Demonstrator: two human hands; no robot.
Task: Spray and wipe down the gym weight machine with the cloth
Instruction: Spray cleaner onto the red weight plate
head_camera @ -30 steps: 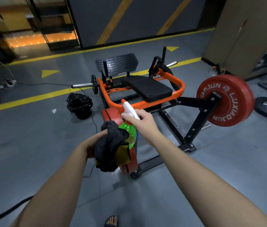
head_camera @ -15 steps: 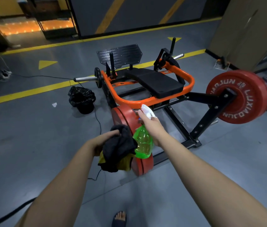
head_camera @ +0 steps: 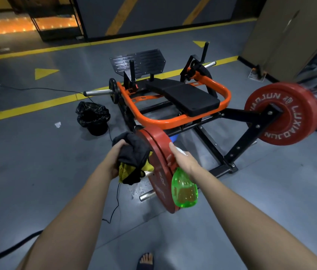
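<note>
The weight machine has an orange tube frame [head_camera: 181,121], a black seat pad [head_camera: 190,98] and a black footplate [head_camera: 140,62]. A red weight plate [head_camera: 158,154] stands on edge at its near end, another red plate [head_camera: 282,114] hangs at the right. My left hand [head_camera: 114,156] grips a bunched black and yellow cloth [head_camera: 134,158] just left of the near plate. My right hand [head_camera: 183,159] holds a green spray bottle [head_camera: 183,190] by its white head, right against the near plate's rim, bottle body hanging down.
A black bin bag [head_camera: 93,115] sits on the grey floor left of the machine, with a thin cable [head_camera: 114,201] running past it. Wet drops [head_camera: 138,190] glisten on the floor under the near plate. Cardboard boxes [head_camera: 290,36] stand at the back right. My sandalled foot [head_camera: 146,260] is at the bottom.
I have come closer to the machine. Both hands have dropped to either side of the near red plate, and the bottle now hangs lower, its nozzle at the plate's rim.
</note>
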